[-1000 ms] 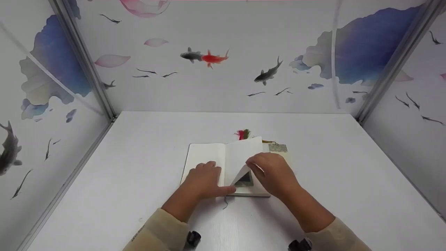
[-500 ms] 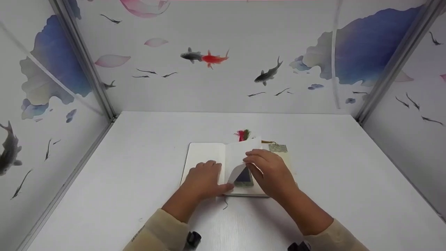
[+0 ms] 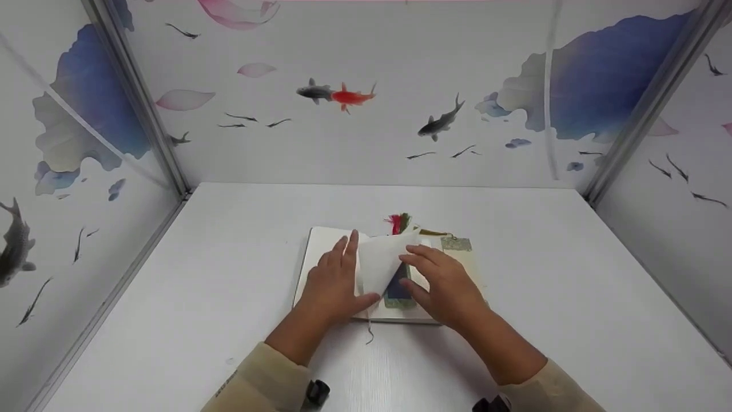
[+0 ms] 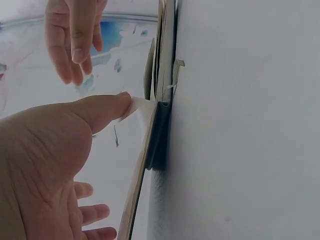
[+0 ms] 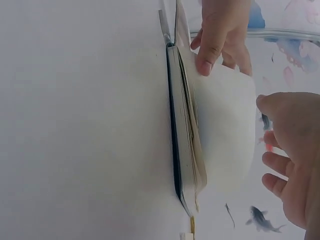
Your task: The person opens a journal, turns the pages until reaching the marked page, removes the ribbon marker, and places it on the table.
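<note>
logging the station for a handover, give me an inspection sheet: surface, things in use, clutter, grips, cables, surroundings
Surface: white table, notebook open on it.
Things in use: notebook, with a lifted page; blue-centred card on its right side, partly covered; thin ribbon trailing past the near edge.
Clutter: red and green tassels beyond the notebook; pale card at its right.
Left grip: fingers extended over the notebook's left side, thumb at the lifted page.
Right grip: fingers at the lifted page's edge; contact unclear.
Cables: nothing seen.
Surroundings: white walls with printed fish; metal corner posts.
</note>
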A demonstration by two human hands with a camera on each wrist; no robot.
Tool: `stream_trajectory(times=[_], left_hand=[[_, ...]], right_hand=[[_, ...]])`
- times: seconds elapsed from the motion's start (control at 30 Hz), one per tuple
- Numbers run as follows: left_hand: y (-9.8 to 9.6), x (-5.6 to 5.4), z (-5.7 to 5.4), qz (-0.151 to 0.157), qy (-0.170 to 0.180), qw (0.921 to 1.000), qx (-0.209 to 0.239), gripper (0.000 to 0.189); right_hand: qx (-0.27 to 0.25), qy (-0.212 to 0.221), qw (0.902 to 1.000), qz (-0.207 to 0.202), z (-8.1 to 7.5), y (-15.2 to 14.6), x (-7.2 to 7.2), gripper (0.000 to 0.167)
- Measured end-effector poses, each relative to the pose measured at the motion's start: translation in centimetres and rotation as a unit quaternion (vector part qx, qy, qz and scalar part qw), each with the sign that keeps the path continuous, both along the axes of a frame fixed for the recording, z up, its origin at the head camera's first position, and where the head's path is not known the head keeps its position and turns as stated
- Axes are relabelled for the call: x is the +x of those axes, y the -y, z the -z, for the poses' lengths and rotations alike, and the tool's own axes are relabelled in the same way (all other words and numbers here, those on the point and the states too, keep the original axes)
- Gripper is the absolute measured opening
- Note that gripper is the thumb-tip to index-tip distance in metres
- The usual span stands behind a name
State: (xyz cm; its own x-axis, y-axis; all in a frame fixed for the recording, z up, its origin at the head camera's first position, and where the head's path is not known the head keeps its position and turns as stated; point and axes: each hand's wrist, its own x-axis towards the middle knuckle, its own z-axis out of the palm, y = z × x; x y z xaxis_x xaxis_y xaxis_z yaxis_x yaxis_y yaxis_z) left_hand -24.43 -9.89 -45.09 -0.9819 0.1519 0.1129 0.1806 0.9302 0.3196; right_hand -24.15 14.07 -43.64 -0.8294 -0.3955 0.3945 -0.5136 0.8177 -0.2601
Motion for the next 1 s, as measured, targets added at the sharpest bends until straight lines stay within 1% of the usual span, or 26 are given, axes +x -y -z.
stream_trajectory(times=[0.1,0.2,0.3,0.47,0.67,0.8,1.0], left_hand=[[0.0,0.0,-0.2,-0.010,-0.016,0.9998,-0.006,0.132],[-0.1,0.0,-0.3,-0.013,-0.023,0.9995,-0.017,0.133],[-0.1,0.1,-0.5,-0.009,-0.026,0.9990,-0.034,0.131],[0.0,0.1,-0.7,0.001,-0.032,0.9978,-0.058,0.126],[0.0,0.2,-1.0,0.009,-0.034,0.9979,-0.055,0.124],[0.1,0.3,-1.2,0.014,-0.032,0.9977,-0.057,0.120],[0.3,0.2,-1.5,0.017,-0.021,0.9977,-0.061,0.114]], right_hand=[[0.010,0.072,0.9971,0.022,0.3,-0.1,-0.3,0.062],[0.026,0.137,0.9895,0.038,0.6,-0.3,-0.7,0.068],[0.045,0.178,0.9823,0.038,1.1,-0.5,-0.9,0.074],[0.069,0.208,0.9755,0.024,1.6,-0.7,-1.2,0.076],[0.086,0.235,0.9678,0.023,1.7,-0.6,-1.2,0.071],[0.093,0.251,0.9635,0.013,1.8,-0.7,-1.2,0.065],[0.111,0.270,0.9564,0.005,1.9,-0.8,-1.3,0.061]])
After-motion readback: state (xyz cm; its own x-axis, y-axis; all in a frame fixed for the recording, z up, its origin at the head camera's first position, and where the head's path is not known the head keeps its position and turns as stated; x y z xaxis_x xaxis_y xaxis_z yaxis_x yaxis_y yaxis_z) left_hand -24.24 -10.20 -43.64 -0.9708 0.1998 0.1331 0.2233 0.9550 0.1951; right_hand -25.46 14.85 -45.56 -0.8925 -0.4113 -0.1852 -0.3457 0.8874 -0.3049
